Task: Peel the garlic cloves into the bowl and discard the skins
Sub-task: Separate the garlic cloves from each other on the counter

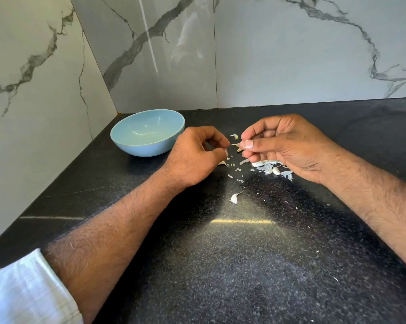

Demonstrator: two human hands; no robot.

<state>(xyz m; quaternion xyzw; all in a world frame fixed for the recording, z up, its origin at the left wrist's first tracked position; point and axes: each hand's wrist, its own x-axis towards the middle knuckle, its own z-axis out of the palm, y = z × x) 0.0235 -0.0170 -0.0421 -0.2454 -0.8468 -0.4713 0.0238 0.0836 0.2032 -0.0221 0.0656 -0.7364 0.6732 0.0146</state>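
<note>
just above the black counter (pixel 220 265), a garlic clove (pixel 238 146) sits pinched in the right hand (pixel 283 146), thumb and fingers curled around it. the left hand (pixel 197 157) pinches its skin tip. loose skins (pixel 269 168) lie beneath; the blue bowl (pixel 147 132) stands left.

Pale blue bowl (pixel 147 132); black speckled counter (pixel 220 265); white wall (pixel 290 54) veined grey; whitish skins (pixel 271 168); white sleeve (pixel 22 293).

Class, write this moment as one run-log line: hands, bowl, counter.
left hand: pinching skin | right hand: pinching garlic clove | blue bowl: empty | black counter: scattered skins
</note>
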